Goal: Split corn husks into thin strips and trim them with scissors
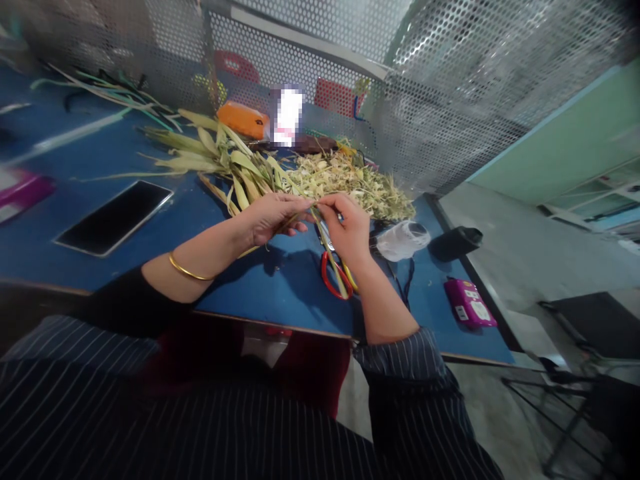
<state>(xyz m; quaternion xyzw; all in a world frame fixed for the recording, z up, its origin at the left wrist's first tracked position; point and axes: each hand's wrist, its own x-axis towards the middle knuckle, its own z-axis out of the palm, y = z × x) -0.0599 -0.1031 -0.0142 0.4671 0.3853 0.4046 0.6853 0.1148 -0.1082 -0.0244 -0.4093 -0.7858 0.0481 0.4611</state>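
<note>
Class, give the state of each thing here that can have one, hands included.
Thin green plant strip: held by both hands.
Bare left hand: closed on the strip.
Bare right hand: closed on the strip.
Scissors with red and yellow handles: lying, blades partly hidden.
Flat black rectangular phone: face up, screen dark.
Bright white rectangular screen: lit.
Long green leaves: loosely fanned.
Straw-coloured shredded heap: loosely piled.
Purple plastic packet, right: opening unclear.

A perforated screen point(470, 73) backs the blue table point(425, 313) near a dark chair point(595, 323)
</note>
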